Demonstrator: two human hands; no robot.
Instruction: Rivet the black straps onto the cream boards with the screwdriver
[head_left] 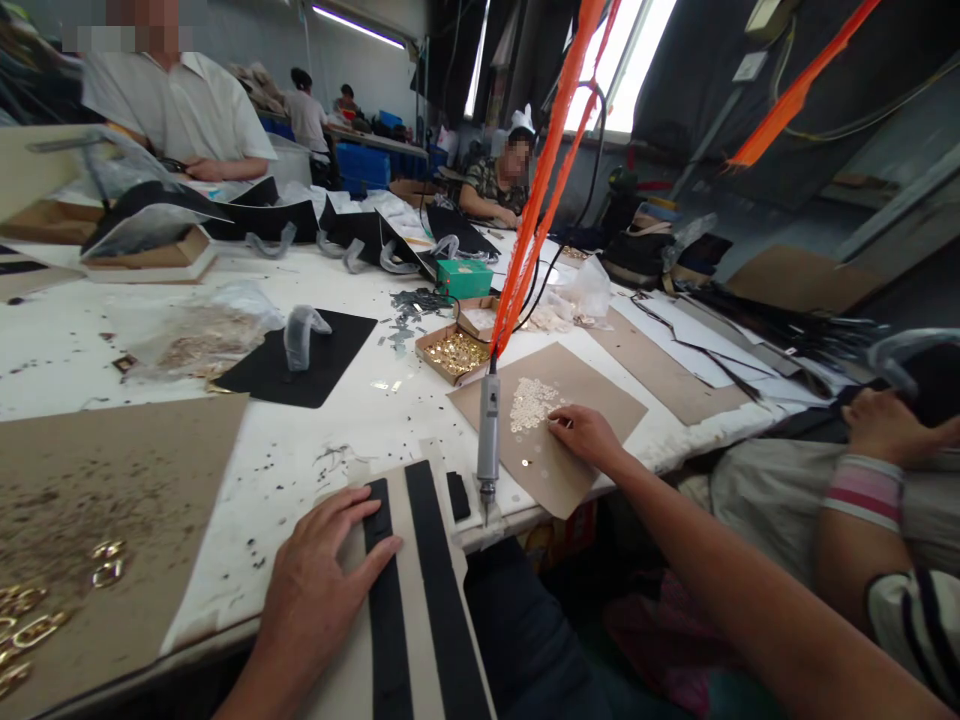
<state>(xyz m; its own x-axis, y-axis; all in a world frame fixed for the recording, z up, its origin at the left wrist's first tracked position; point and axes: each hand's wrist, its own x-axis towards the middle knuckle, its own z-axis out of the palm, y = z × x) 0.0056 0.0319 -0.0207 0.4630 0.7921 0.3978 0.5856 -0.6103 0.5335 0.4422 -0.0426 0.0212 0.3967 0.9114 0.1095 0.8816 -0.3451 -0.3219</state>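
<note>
The open left hand (315, 590) pressed a black strap (388, 650) flat; the curled right hand (589, 437), its grip unclear, touched small loose gold pieces (531, 405) that a slip could have scattered.

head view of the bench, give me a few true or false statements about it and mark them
The left hand rests on black strips. True.
The right hand grips the grey tool. False: the grey tool hangs free of both hands, and the right hand is on a brown card.
Small gold pieces lie in an open cardboard box. True.
The teal box sits on the floor. False: it stands on the white table.
A second person's hand shows at the right of the view. True.
</note>
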